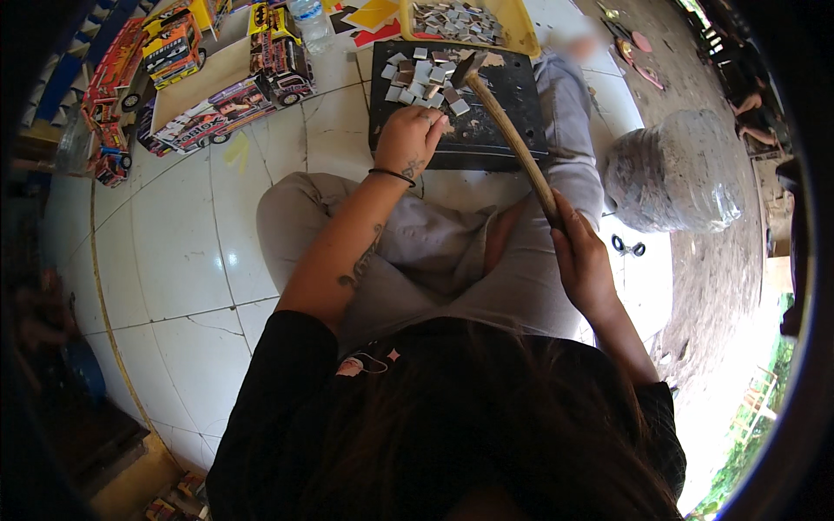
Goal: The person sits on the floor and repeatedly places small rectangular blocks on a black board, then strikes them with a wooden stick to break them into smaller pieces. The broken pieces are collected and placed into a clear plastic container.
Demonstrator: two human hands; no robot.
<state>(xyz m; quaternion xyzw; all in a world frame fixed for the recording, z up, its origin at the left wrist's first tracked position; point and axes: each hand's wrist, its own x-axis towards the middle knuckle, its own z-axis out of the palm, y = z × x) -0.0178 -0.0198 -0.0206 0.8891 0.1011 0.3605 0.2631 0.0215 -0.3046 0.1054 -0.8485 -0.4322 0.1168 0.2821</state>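
My right hand [580, 260] is wrapped round the lower end of the wooden handle of a hammer [512, 130]. The hammer's dark metal head is over the right side of a black block [400, 161], beside a heap of small flat metal pieces [426, 74]. At the block's near left part, my left hand [407, 139] is closed, thumb and fingers pressed together just below the pieces. What its fingertips hold, if anything, is too small to make out.
Beyond the block stands a yellow tray [532, 39] with many more metal pieces. Toy trucks [213, 113] and a water bottle [309, 26] are at the far left. To the right are a plastic-wrapped bundle [678, 169], black-handled scissors [627, 247] and sandals [638, 65].
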